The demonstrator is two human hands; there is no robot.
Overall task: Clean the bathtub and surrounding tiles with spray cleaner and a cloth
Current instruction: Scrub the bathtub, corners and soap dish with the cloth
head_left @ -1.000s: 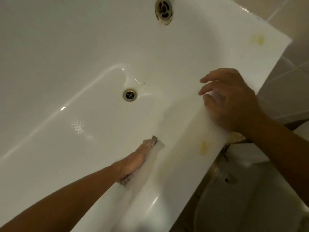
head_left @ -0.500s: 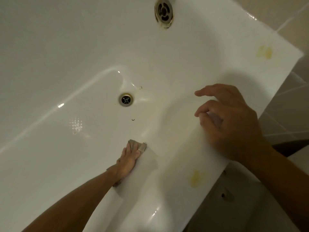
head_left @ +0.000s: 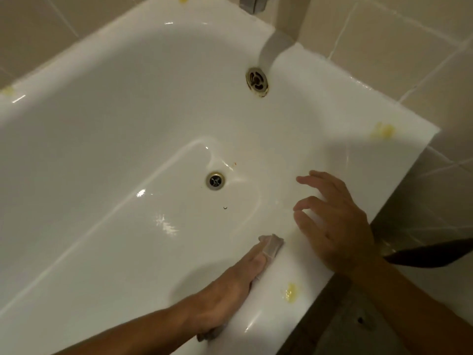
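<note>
The left hand [head_left: 230, 285] lay flat, fingers straight, pressing a thin greyish cloth [head_left: 271, 245] against the near inner wall of the bathtub [head_left: 102, 139]. One corner of the cloth poked out past the fingertips and another scrap showed under the heel of the hand; the rest was hidden beneath the palm. The right hand [head_left: 337, 226] rested on the tub's near rim just beside it, fingers spread and loosely bent, holding nothing and seemingly serving as a brace.

The cloth looked limp, light and probably damp, so it would likely bunch or slide out from under the fingers on such glossy enamel. Flat palm pressure over its middle seemed the surest hold, rather than a pinch at an edge.

Just beyond the left hand, a yellow stain [head_left: 290, 293] sat on the rim, untouched, and a second yellow stain [head_left: 382, 130] marked the far corner of the rim. The floor drain [head_left: 215, 181] lay ahead of the fingertips, with small dark specks near it, and the overflow fitting [head_left: 257, 82] sat on the end wall below a grey spout [head_left: 275, 47]. Beige wall tiles [head_left: 384, 34] surrounded the tub. No spray bottle was in view.
</note>
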